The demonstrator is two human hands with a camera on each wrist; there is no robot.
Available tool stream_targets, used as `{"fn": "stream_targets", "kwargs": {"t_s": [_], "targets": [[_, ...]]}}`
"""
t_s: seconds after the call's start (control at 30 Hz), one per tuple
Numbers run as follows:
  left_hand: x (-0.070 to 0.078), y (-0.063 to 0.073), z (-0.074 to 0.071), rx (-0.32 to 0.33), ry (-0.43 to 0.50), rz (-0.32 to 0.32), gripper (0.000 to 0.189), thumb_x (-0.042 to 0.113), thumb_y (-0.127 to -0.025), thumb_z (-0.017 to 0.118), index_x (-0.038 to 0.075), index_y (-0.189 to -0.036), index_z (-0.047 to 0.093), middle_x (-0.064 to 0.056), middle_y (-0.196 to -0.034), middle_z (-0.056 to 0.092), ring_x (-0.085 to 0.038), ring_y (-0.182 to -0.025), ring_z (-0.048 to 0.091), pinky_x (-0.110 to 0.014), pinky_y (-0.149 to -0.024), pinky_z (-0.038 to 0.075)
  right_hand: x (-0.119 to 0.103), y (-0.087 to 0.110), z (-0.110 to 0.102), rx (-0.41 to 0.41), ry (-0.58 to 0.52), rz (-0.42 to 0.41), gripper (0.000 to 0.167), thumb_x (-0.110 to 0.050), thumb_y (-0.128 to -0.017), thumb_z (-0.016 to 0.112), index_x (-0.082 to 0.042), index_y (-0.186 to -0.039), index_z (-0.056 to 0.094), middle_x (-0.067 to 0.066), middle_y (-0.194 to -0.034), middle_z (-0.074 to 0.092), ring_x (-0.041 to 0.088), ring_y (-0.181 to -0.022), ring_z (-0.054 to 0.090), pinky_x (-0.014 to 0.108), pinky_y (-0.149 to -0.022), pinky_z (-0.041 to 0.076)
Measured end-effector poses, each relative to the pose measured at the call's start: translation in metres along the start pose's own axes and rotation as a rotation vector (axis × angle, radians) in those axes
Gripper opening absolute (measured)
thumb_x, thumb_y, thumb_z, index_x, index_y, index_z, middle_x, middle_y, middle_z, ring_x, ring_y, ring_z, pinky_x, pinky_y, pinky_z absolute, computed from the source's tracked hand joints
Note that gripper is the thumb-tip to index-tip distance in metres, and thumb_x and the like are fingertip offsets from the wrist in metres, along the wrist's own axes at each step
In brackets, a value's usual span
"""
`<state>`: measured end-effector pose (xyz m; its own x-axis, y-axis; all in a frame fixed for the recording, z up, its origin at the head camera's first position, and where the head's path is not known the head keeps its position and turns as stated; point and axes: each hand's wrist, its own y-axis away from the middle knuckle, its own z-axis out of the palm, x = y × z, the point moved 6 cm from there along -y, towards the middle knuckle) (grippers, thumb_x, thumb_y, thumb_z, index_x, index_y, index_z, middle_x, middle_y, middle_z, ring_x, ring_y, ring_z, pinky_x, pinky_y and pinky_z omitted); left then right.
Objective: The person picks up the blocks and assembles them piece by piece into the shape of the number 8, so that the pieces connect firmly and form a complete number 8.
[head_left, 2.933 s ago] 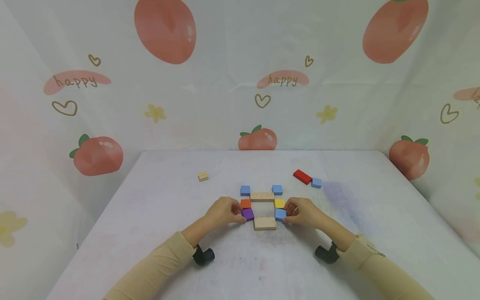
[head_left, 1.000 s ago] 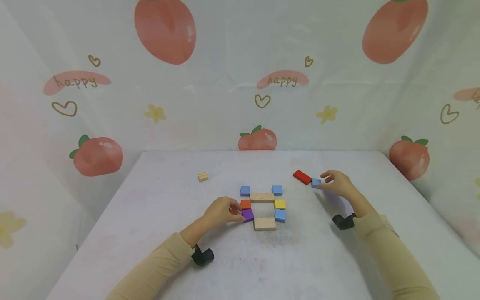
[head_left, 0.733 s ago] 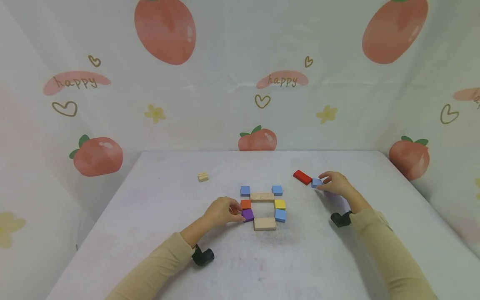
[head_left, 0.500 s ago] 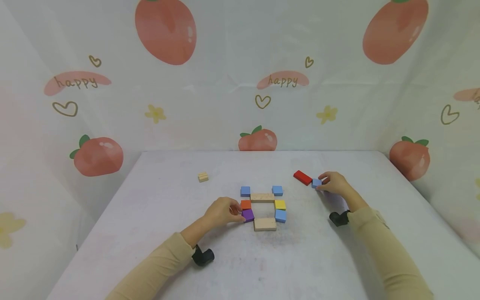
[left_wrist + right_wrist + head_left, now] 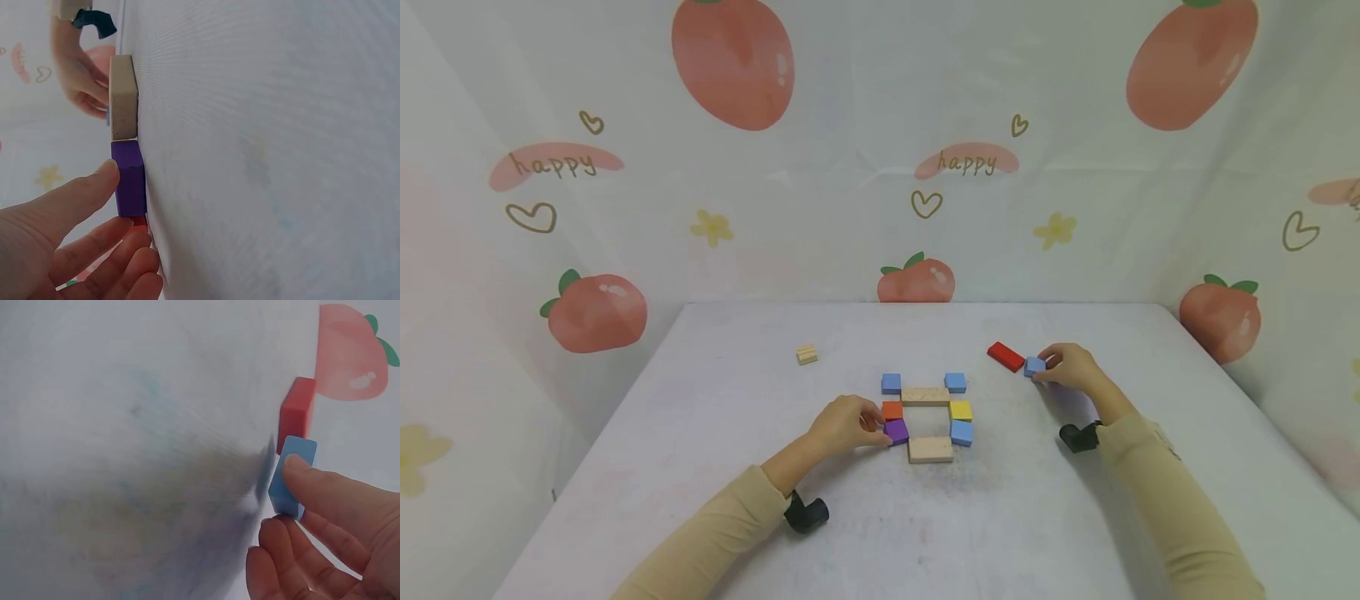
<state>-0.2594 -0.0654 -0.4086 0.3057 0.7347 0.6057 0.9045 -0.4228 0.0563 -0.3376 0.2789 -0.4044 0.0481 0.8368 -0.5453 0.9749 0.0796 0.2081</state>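
In the head view my left hand (image 5: 848, 427) stays at the near left of a ring of wooden blocks, holding a purple block (image 5: 896, 432) there. The left wrist view shows the thumb on one face of the purple block (image 5: 129, 178) and the index fingertip by its end. Farther back on the right, my right hand (image 5: 1072, 367) pinches a light blue block (image 5: 1033, 367). From the right wrist, the thumb presses the broad face of the blue block (image 5: 291, 475), with curled fingers below it. A long red block (image 5: 296, 415) lies close to its far end.
The ring also has an orange block (image 5: 892, 410), a yellow block (image 5: 960, 410), a near blue block (image 5: 962, 432), two blue corner blocks behind, and plain wooden blocks at the back (image 5: 925, 397) and front (image 5: 930, 450). Small pale wooden pieces (image 5: 807, 355) lie back left.
My right hand has left the near blue block of the ring, moved back and right, and its fingers have closed on the blue block beside the red one. My left hand has stayed put.
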Motion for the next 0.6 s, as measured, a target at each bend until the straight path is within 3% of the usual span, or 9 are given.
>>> {"fn": "stream_targets", "kwargs": {"t_s": [0.3, 0.6], "targets": [[0.0, 0.0, 0.0, 0.0, -0.007, -0.011, 0.027, 0.027, -0.074, 0.078, 0.007, -0.091, 0.071, 0.0, -0.079, 0.066, -0.008, -0.072, 0.055, -0.021, -0.062, 0.045, -0.01, 0.004, -0.006, 0.016, -0.004, -0.028, 0.045, -0.018, -0.083, 0.066, 0.007, -0.118, 0.053, 0.028, -0.112, 0.055, 0.035, -0.096, 0.053, 0.04, -0.077, 0.049], [0.0, 0.0, 0.0, 0.007, -0.014, 0.005, 0.027, 0.027, -0.073, 0.079, 0.007, -0.091, 0.071, 0.001, -0.078, 0.066, -0.008, -0.072, 0.054, -0.02, -0.062, 0.044, -0.036, 0.004, -0.008, 0.031, 0.014, -0.117, 0.042, -0.017, -0.083, 0.067, 0.005, -0.116, 0.055, 0.027, -0.109, 0.058, 0.036, -0.098, 0.051, 0.041, -0.077, 0.047]]}}
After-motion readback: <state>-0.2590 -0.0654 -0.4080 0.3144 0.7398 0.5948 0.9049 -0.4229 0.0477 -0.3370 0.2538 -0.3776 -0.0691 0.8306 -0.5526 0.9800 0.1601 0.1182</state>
